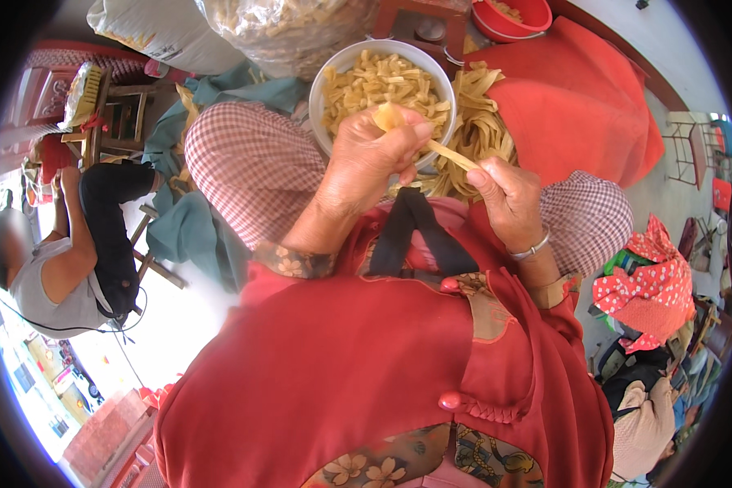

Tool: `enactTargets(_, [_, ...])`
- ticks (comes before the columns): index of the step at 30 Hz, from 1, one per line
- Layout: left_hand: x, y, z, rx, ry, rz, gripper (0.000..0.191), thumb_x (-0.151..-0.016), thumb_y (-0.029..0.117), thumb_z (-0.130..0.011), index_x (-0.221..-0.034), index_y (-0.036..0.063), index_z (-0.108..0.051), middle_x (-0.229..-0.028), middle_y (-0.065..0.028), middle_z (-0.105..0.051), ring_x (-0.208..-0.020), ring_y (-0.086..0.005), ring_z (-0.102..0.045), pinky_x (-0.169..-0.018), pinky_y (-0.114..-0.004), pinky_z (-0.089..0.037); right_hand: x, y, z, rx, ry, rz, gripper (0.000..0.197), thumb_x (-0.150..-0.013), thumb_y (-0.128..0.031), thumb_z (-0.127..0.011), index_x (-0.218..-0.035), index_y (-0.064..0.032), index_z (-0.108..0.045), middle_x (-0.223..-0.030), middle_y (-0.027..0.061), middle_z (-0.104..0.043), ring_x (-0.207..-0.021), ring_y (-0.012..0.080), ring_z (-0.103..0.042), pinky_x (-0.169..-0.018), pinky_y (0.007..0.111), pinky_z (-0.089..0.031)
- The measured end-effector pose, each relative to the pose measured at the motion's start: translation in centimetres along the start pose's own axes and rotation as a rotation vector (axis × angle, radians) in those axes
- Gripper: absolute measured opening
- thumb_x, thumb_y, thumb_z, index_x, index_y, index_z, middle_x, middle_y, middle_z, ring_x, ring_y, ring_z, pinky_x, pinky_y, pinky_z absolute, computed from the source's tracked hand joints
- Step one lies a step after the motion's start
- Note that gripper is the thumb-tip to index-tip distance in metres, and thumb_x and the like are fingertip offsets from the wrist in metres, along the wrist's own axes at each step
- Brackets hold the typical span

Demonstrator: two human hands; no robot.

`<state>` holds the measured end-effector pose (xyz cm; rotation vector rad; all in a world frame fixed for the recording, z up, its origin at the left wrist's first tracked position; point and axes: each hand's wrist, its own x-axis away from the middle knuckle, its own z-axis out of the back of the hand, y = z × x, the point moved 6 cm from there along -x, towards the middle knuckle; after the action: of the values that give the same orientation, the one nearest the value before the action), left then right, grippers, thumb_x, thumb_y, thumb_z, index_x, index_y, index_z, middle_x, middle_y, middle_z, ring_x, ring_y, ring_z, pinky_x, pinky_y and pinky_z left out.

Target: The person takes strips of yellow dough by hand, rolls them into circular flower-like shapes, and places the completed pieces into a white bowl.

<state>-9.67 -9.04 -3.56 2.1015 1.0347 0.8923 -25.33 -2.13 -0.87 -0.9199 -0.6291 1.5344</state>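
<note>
A pale yellow strip (451, 155), apparently of a flat dried or pliable foodstuff, stretches between my two hands. My left hand (375, 146) grips its one end, where a folded yellow lump shows between thumb and fingers. The other end is pinched between the thumb and fingers of my right hand (506, 195), which has a metal bangle at the wrist. Just beyond my left hand stands a round white tub (315, 116) filled with short knotted yellow pieces (381, 79). Long loose yellow strips (482, 131) lie heaped to the right of the tub.
Beyond the tub stand a clear plastic bag (287, 30) of similar pieces and a white woven sack (158, 33). A red bowl (524, 18) is at the far right, near a red cloth (579, 97). A seated person (67, 256) is at left.
</note>
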Motion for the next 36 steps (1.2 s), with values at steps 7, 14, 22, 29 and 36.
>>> enactTargets(7, [0.3, 3.5, -0.4, -0.426, -0.359, -0.057, 0.033, -0.086, 0.021, -0.059, -0.11, -0.0017, -0.058, -0.088, -0.0131, -0.065, -0.078, -0.0159, -0.062, -0.071, -0.026, -0.049, -1.7, -2.5, 2.1, 0.263, 0.08, 0.355, 0.014, -0.078, -0.014, -0.067, -0.075, -0.0036, -0.058, -0.061, 0.0086, -0.052, -0.052, 0.0253, -0.053, -0.047, 0.034, -0.041])
enactTargets(14, [-0.8, 4.9, -1.9, -0.499, -0.375, 0.046, 0.06, -0.094, 0.047, -0.04, -0.121, -0.0052, -0.049, -0.105, -0.0172, -0.062, -0.096, -0.0243, -0.062, -0.088, -0.035, -0.047, -2.4, -4.7, 1.3, 0.487, -0.072, 0.588, 0.011, -0.074, -0.018, -0.065, -0.072, -0.0116, -0.056, -0.06, 0.0014, -0.048, -0.056, 0.0183, -0.052, -0.044, 0.031, -0.039])
enactTargets(22, [-0.8, -1.5, -2.3, -0.281, -0.417, 0.446, 0.046, -0.097, 0.045, -0.029, -0.1, 0.0048, -0.052, -0.069, -0.0079, -0.053, -0.048, -0.0092, -0.041, -0.042, -0.022, -0.034, -3.1, -6.3, -0.3, 0.518, -0.134, 0.767, 0.01, -0.07, -0.012, -0.06, -0.078, -0.0107, -0.054, -0.068, 0.001, -0.046, -0.066, 0.0171, -0.053, -0.048, 0.028, -0.043])
enactTargets(29, [1.5, -1.3, -3.1, -0.068, -0.505, 0.616, 0.023, -0.094, 0.015, -0.034, -0.104, 0.0028, -0.051, -0.051, 0.0016, -0.038, -0.036, -0.0033, -0.024, -0.031, -0.018, -0.016, -3.7, -5.0, 1.1, 0.537, -0.165, 0.734, 0.015, -0.071, -0.011, -0.059, -0.086, -0.0107, -0.057, -0.072, 0.0028, -0.051, -0.068, 0.0183, -0.055, -0.052, 0.029, -0.045])
enactTargets(36, [1.6, 1.8, -5.1, -0.253, -0.464, 0.416, 0.029, -0.093, 0.012, -0.037, -0.115, 0.0015, -0.053, -0.056, 0.0026, -0.041, -0.042, -0.002, -0.028, -0.036, -0.016, -0.021, -4.1, -0.7, 0.3, -0.202, 0.103, 0.321, 0.029, -0.084, -0.003, -0.048, -0.11, -0.0067, -0.059, -0.083, 0.0081, -0.06, -0.063, 0.0188, -0.057, -0.055, 0.027, -0.047])
